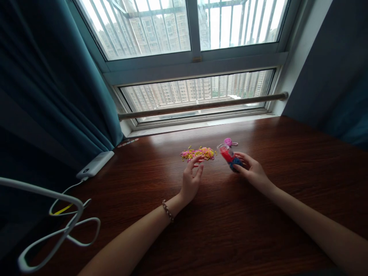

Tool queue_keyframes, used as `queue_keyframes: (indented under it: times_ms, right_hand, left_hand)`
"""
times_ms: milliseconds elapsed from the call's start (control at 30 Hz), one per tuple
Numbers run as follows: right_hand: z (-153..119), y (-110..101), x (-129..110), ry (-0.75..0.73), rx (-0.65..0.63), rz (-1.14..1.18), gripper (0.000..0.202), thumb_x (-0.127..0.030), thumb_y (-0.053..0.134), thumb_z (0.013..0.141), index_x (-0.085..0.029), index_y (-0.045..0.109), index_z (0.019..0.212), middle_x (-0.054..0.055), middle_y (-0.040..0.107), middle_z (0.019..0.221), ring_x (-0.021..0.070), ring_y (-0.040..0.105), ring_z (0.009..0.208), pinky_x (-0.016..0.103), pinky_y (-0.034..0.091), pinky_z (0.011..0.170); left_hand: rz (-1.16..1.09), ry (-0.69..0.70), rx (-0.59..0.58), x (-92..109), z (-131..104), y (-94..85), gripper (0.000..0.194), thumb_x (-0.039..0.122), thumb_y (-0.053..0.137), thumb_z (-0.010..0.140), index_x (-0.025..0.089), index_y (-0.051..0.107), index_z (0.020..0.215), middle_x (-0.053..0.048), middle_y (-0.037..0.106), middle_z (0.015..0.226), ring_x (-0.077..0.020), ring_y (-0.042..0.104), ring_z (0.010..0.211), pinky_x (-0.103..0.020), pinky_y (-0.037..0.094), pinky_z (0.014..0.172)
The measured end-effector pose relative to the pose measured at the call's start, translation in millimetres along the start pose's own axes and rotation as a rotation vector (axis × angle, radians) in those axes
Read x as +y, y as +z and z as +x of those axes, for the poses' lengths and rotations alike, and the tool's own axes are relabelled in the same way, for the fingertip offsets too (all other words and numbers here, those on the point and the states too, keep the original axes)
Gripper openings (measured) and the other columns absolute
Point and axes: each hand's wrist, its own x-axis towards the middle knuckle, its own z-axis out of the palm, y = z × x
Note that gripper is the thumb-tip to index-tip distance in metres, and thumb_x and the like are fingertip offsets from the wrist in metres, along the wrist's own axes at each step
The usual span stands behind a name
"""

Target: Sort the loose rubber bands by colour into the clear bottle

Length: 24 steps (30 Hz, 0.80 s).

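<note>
A pile of small pink and yellow rubber bands (198, 153) lies on the dark wooden table (230, 222). My left hand (192, 178) reaches to the pile's near edge, fingertips at the bands; whether they pinch one I cannot tell. My right hand (251, 168) holds a small clear bottle (229, 156) tilted toward the pile, with red and blue contents inside. Its mouth points up and left, uncapped. A pink lid (228, 142) rests on the table just behind the bottle.
A white power bank (95, 164) lies at the table's left edge with white cables (57, 226) looping off below it. Teal curtains (57, 76) hang on the left. A window with a wooden rail (201, 105) runs behind the table.
</note>
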Motion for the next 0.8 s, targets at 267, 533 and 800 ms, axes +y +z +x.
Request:
queue_keyframes:
  times_ms: [267, 533, 800]
  right_hand:
    - [34, -15, 40, -0.003, 0.244, 0.013, 0.04, -0.038, 0.067, 0.065, -0.02, 0.049, 0.095, 0.009, 0.061, 0.098, 0.0234, 0.061, 0.091, 0.039, 0.05, 0.081]
    - [67, -8, 60, -0.079, 0.291, -0.346, 0.044, -0.039, 0.064, 0.065, -0.019, 0.053, 0.102, 0.01, 0.053, 0.101, 0.0248, 0.06, 0.086, 0.041, 0.051, 0.075]
    - [74, 0, 67, -0.073, 0.37, -0.364, 0.048, -0.043, 0.062, 0.066, -0.016, 0.05, 0.104, 0.012, 0.051, 0.102, 0.0237, 0.058, 0.083, 0.04, 0.05, 0.075]
  left_hand:
    - [0.157, 0.108, -0.164, -6, -2, 1.5, 0.015, 0.019, 0.047, 0.084, 0.018, 0.062, 0.085, -0.005, 0.064, 0.087, -0.0176, 0.057, 0.087, -0.032, 0.043, 0.082]
    - [0.203, 0.169, -0.18, -6, -3, 0.2, 0.014, 0.016, 0.047, 0.083, 0.018, 0.061, 0.083, -0.005, 0.062, 0.083, -0.017, 0.055, 0.084, -0.032, 0.043, 0.08]
    - [0.372, 0.27, -0.118, -20, 19, -23.1, 0.013, 0.016, 0.05, 0.081, 0.019, 0.062, 0.082, -0.004, 0.064, 0.083, -0.0183, 0.056, 0.085, -0.034, 0.044, 0.081]
